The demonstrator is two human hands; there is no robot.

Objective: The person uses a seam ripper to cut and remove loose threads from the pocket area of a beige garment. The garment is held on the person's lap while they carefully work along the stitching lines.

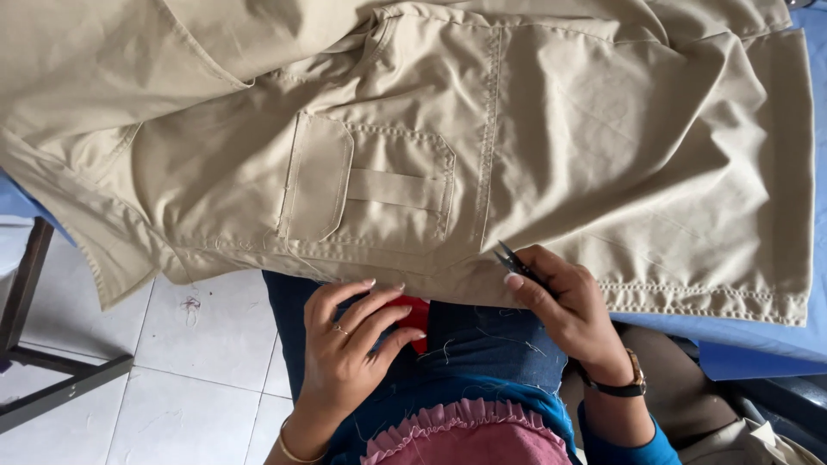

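Note:
A beige garment (560, 129) with a flapped pocket (366, 185) lies spread over a blue table, its lower edge hanging toward my lap. My right hand (564, 301), wearing a wristwatch, holds small dark thread snips (514, 261) with the blades pointing at the garment's hem near a vertical seam. My left hand (349, 349), with a ring and a bangle, rests with fingers spread on my lap in blue denim, just below the cloth's edge, holding nothing.
The blue table top (758, 340) shows at the right under the garment. White floor tiles (198, 370) with thread scraps lie at the left, crossed by a dark metal frame (52, 387). Loose threads cling to my denim lap.

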